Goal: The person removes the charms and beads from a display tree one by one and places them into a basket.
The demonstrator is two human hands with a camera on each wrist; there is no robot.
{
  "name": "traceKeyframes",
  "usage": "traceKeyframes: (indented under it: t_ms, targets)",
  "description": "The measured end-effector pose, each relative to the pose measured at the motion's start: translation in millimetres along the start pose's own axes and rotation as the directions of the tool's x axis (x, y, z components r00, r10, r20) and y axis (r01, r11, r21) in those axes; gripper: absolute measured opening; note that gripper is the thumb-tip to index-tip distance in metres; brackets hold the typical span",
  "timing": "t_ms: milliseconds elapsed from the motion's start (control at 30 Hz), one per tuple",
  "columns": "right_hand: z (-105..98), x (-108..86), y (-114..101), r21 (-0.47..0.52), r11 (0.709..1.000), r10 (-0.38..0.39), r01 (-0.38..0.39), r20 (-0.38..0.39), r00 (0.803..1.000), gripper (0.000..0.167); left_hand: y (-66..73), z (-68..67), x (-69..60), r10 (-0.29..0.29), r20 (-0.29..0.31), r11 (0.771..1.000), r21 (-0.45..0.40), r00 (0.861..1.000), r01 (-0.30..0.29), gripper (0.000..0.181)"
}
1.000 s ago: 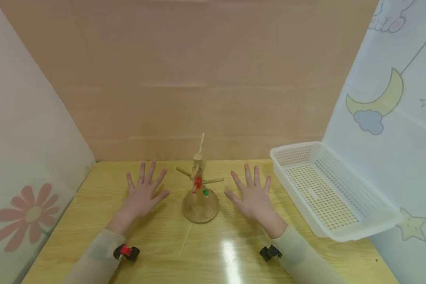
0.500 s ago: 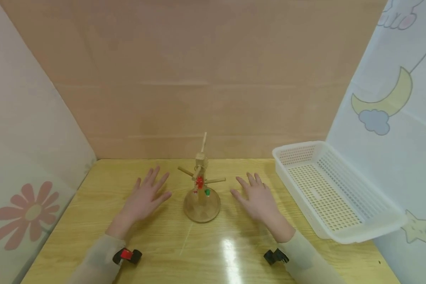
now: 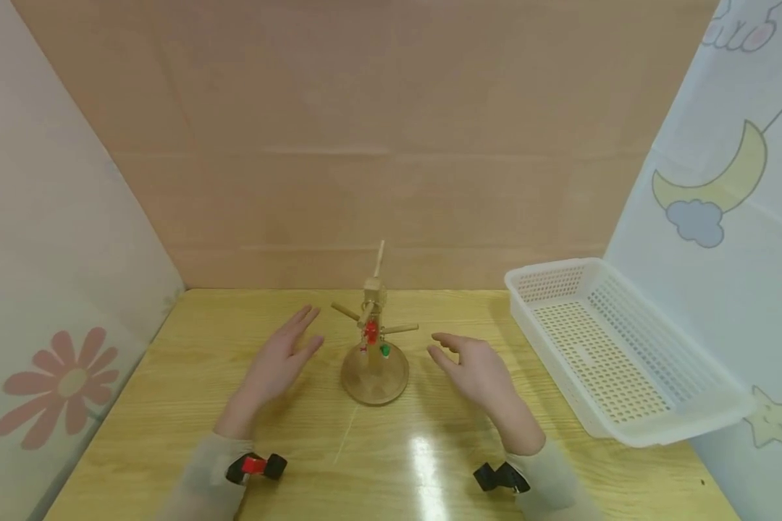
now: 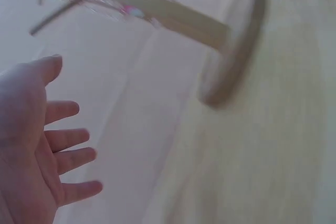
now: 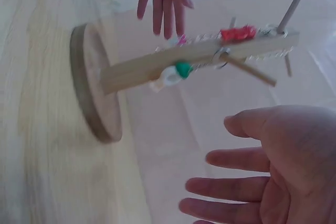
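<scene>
A wooden peg stand (image 3: 373,293) rises upright from a round wooden base (image 3: 374,391) at mid-table. Thin chains hang from its pegs, bearing a red ornament (image 3: 371,332), a green-and-white charm (image 5: 184,69) and a small pink one. To the stand's left is my left hand (image 3: 279,365), palm turned inward, fingers extended and holding nothing. My right hand (image 3: 478,369) faces it from the other side, thumb apart from slightly bent fingers, also holding nothing. Neither hand touches the stand. The wrist views show spread fingers on both hands; the far pegs are partly hidden by the post.
A white perforated plastic basket (image 3: 586,354) sits on the table's right side. The wooden table (image 3: 169,405) meets a brown backdrop (image 3: 391,145) at the back, with pale printed panels on both sides. Black camera mounts are strapped to both wrists.
Both hands have turned from palms-down with spread fingers to palms facing inward. The left has come slightly closer to the stand. The stand keeps its place; the view shifts slightly.
</scene>
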State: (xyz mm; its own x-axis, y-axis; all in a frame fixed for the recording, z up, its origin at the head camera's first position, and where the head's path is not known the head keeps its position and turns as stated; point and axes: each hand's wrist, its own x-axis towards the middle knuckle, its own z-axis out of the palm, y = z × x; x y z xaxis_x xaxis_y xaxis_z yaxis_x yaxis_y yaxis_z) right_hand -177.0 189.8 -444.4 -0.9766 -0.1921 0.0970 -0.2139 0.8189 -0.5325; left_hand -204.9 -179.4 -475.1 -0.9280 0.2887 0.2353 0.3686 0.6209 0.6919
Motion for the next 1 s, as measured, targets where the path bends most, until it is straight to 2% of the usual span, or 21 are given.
traceKeyframes:
  t_ms: [67, 167, 267, 367, 467, 533, 667, 833, 1000]
  targets:
    - [-2.4, -2.9, -6.3, 0.016, 0.999, -0.031, 0.031, 0.013, 0.999, 0.047, 8.1, -1.3, 2.0, -0.001, -0.041, 0.994, -0.105, 0.999, -0.004, 0.062]
    - [-5.5, -7.8, -16.7, 0.058, 0.996, -0.077, 0.075, 0.038, 0.996, 0.043, 19.6, -3.0, 5.6, 0.01, -0.113, 0.974, -0.223, 0.994, -0.035, 0.055]
    - [-7.8, -11.1, -28.1, 0.108, 0.988, -0.114, 0.109, 0.046, 0.992, 0.039, 31.8, -3.7, 10.3, 0.014, -0.194, 0.949, -0.307, 0.981, -0.074, 0.049]
    - [-9.0, -10.9, -38.5, 0.135, 0.981, -0.146, 0.138, 0.049, 0.988, 0.037, 43.3, -2.3, 16.7, 0.015, -0.261, 0.912, -0.393, 0.965, -0.121, 0.043]
    - [-11.2, -8.8, -47.7, 0.142, 0.975, -0.178, 0.17, 0.046, 0.983, 0.037, 54.0, 0.3, 22.9, 0.003, -0.301, 0.878, -0.456, 0.954, -0.146, 0.038]
    - [-13.7, -6.8, -54.0, 0.162, 0.968, -0.198, 0.189, 0.04, 0.979, 0.038, 59.7, 1.7, 25.7, -0.019, -0.307, 0.862, -0.487, 0.952, -0.14, 0.035]
    - [-19.0, -3.7, -65.2, 0.203, 0.96, -0.202, 0.194, 0.019, 0.979, 0.037, 66.3, 3.8, 29.2, -0.06, -0.306, 0.851, -0.513, 0.95, -0.112, 0.033]
    - [-16.7, -2.0, -68.5, 0.235, 0.953, -0.194, 0.191, -0.007, 0.981, 0.035, 65.9, 7.4, 29.9, -0.082, -0.302, 0.853, -0.514, 0.95, -0.09, 0.029]
    - [-8.8, 1.4, -70.1, 0.244, 0.945, -0.212, 0.219, -0.057, 0.976, 0.03, 65.4, 9.2, 30.2, -0.093, -0.35, 0.867, -0.488, 0.932, -0.096, 0.022]
